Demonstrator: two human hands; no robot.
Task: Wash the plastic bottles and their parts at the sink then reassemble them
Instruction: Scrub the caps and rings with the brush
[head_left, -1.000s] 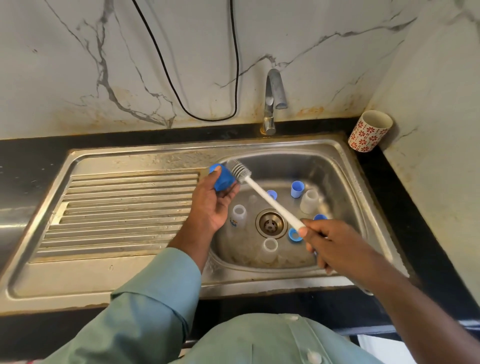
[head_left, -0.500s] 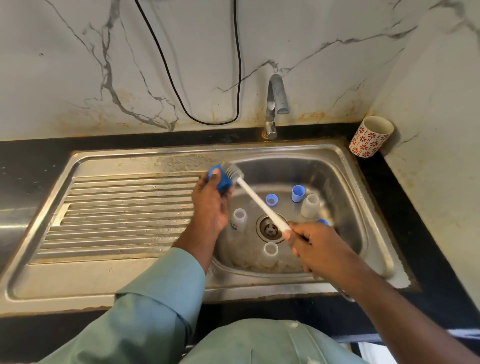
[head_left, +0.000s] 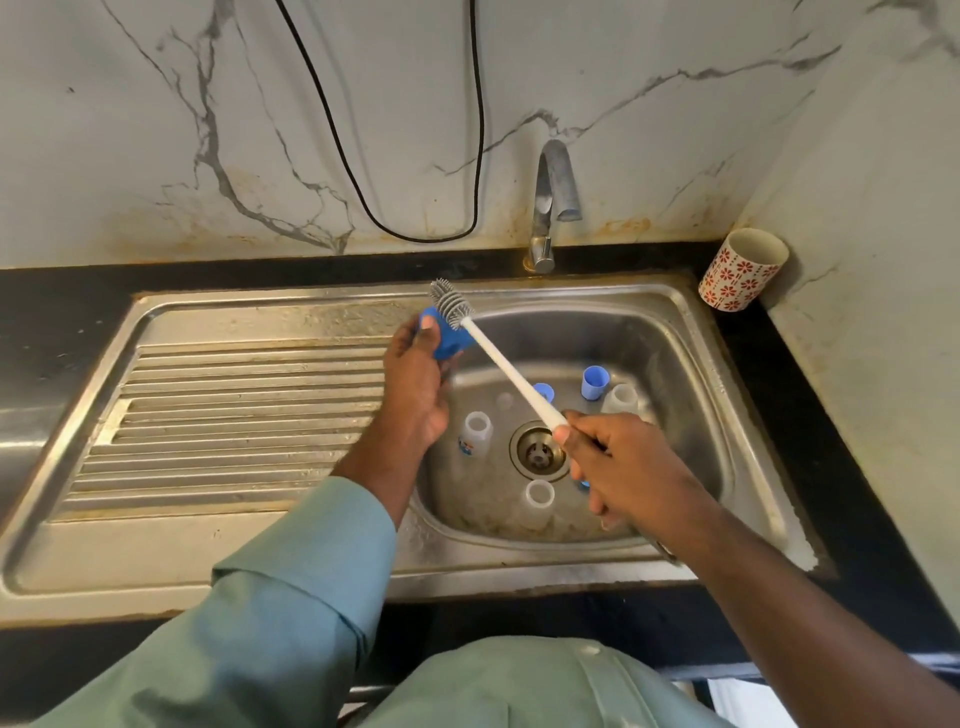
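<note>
I have pulled the brush (head_left: 453, 306) out of the blue cap (head_left: 448, 339); my left hand (head_left: 415, 384) holds the cap, my right hand (head_left: 618, 460) grips the brush, so rinsing seems next.

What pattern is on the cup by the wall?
Red flowers on white, on the cup, seen in the head view.

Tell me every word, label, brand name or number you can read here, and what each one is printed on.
No text here can be read.
Small clear bottle in the sink: a blue and red printed label low on its side, too small and blurred to read.
Cup on the counter: only a red flower pattern, no words.
Blue part in the left hand, brush, tap: no marking visible.
</note>
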